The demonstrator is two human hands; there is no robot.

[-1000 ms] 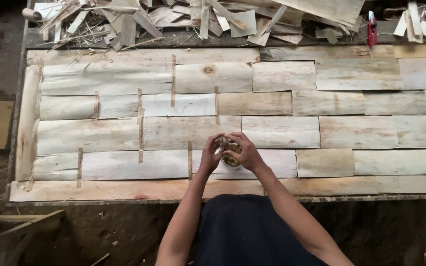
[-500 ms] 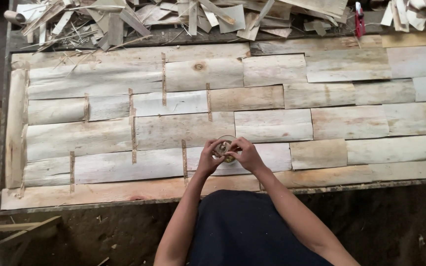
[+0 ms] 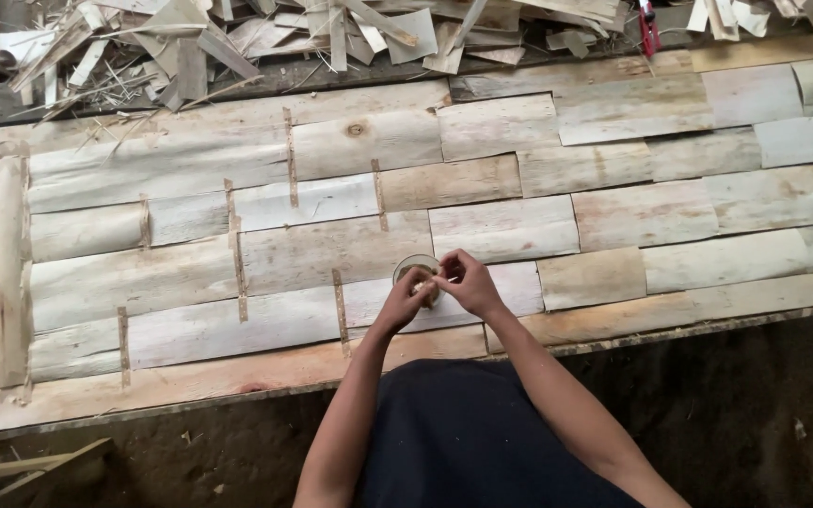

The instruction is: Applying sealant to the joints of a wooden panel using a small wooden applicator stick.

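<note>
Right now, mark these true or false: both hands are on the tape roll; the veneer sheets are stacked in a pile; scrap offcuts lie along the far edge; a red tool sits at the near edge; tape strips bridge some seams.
1. Both hands, left hand and right hand, are on the tape roll: true.
2. The veneer sheets are stacked in a pile: false, they lie flat, edge to edge in rows.
3. Scrap offcuts lie along the far edge: true.
4. A red tool sits at the near edge: false, it lies at the far edge.
5. Tape strips bridge some seams: true.
</note>
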